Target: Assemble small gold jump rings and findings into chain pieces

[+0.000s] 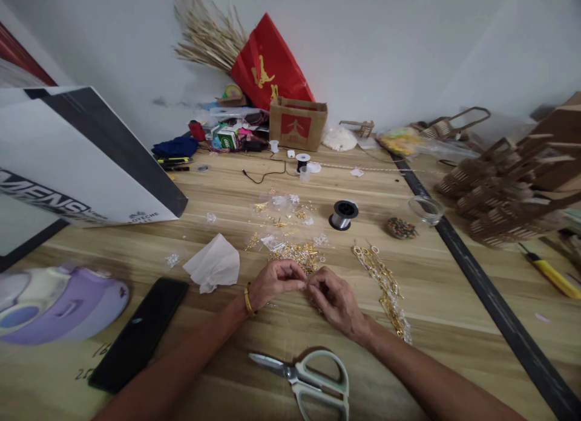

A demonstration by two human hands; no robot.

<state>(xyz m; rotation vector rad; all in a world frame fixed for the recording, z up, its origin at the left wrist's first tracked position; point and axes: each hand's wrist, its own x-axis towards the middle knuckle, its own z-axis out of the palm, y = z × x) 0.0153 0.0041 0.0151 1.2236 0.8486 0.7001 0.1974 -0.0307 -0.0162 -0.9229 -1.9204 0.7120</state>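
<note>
My left hand (282, 280), with a gold bracelet (247, 300) at its wrist, is closed in a pinch. Close beside it, my right hand (334, 299) is pinched too, and the fingertips nearly meet. What they hold is too small to make out. Just behind the hands lies a pile of gold and silver beads (297, 253). Strands of gold and clear beads (384, 291) stretch over the table to the right. Scissors with pale handles (313, 378) lie in front of the hands, blades pointing left. A spool of wire (344, 215) stands behind the right hand.
On the left are a black phone (138, 333), a crumpled tissue (215, 264), a purple and white object (68, 306) and a large box (86, 161). At the right sit a dish of dark beads (402, 228), woven baskets (503, 197) and a yellow-handled tool (551, 274). A paper bag (297, 124) stands behind.
</note>
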